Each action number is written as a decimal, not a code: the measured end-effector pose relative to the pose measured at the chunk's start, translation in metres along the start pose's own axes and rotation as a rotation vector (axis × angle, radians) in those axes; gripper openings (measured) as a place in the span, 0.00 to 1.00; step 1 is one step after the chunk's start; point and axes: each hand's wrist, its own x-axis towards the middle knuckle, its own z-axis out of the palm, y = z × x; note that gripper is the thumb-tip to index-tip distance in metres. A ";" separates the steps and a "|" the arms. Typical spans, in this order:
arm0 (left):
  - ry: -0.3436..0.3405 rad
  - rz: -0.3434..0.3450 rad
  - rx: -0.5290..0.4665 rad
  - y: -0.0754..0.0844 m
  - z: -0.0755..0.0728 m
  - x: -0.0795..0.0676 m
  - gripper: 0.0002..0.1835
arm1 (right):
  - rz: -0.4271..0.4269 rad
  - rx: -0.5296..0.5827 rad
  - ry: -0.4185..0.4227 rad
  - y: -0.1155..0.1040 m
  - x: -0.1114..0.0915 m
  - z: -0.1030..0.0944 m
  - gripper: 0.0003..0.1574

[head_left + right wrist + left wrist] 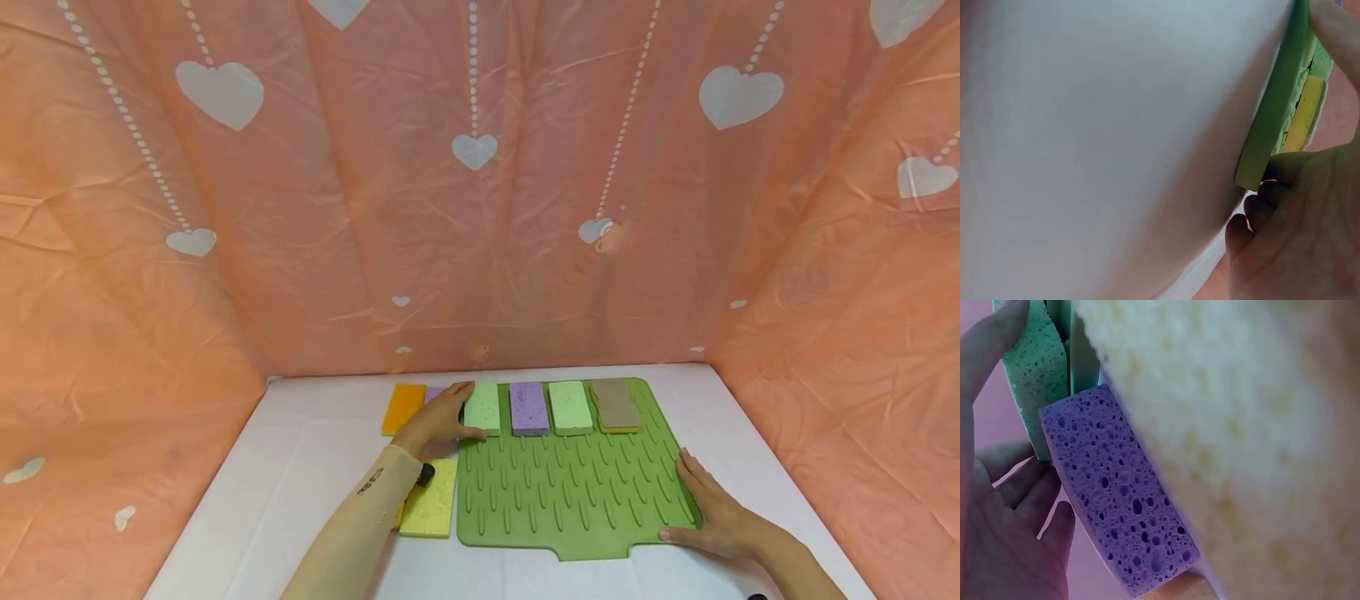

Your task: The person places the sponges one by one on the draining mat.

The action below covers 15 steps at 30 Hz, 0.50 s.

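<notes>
I find the left hand (pixel 437 418) pinching the leftmost green sponge (pixel 483 410) by its ends; the right hand (pixel 716 512), spread against the green mat (pixel 570 500), presumably steadies it.

Light-green sponge (pixel 1038 381) pitted, matt; green mat (pixel 570 500) rubbery-looking, ridged; orange curtain (pixel 420 208) creased, faintly glossy.

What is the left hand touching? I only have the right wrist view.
Observer: The left hand has its thumb and fingers at opposite ends of a pale green sponge.
Operator: Thanks. Is anything lying close by the left edge of the green mat, on the near side?
Observer: Yes, a yellow sponge lies just beside it.
Operator: And which sponge is farthest left in the far row?
Observer: An orange sponge.
</notes>
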 end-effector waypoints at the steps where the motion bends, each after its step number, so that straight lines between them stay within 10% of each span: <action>1: -0.004 -0.004 -0.006 0.000 0.000 0.000 0.60 | -0.001 0.000 0.001 0.000 0.000 0.000 0.76; 15: -0.026 0.000 -0.031 0.004 -0.002 -0.003 0.58 | 0.000 0.001 0.003 -0.001 -0.001 0.000 0.76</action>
